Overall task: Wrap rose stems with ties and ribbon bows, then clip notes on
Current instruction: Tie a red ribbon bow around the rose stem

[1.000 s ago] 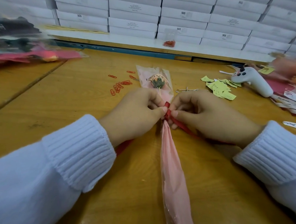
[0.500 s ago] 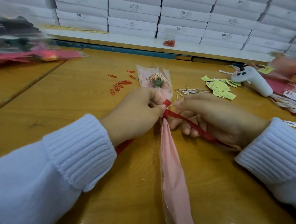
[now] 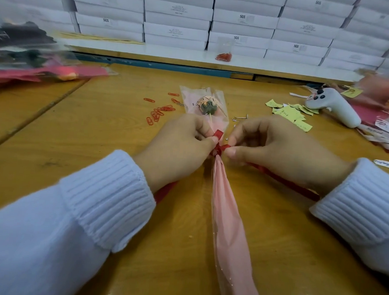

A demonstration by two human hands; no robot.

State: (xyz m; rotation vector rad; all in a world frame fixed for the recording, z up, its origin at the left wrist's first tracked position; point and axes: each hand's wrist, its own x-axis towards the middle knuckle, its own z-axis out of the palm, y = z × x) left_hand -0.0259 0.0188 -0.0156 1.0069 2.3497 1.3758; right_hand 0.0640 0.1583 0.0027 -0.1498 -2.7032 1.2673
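The wooden table [image 3: 54, 140] bears a wrapped rose [image 3: 226, 216] (lying lengthwise), red paper clips [image 3: 159, 114] at eleven o'clock, yellow notes [image 3: 290, 113] at one.

Ribbon [image 3: 284, 181] solid red; wrap [image 3: 228, 216] plain pale pink with a clear film edge; rose head [image 3: 208, 104] at wrap's far end peach, sepals dull green; paper clips [image 3: 159, 114] left of wrap orange-red; notes [image 3: 290, 113] right of wrap pale yellow, dark scribbles; gadget [image 3: 339, 110] further right white, black buttons; table [image 3: 99, 142] under wrap honey-yellow wood grain; sleeves [image 3: 109, 199] either side of wrap white, ribbed knit; boxes [image 3: 177, 18] behind wrap white, grey print.
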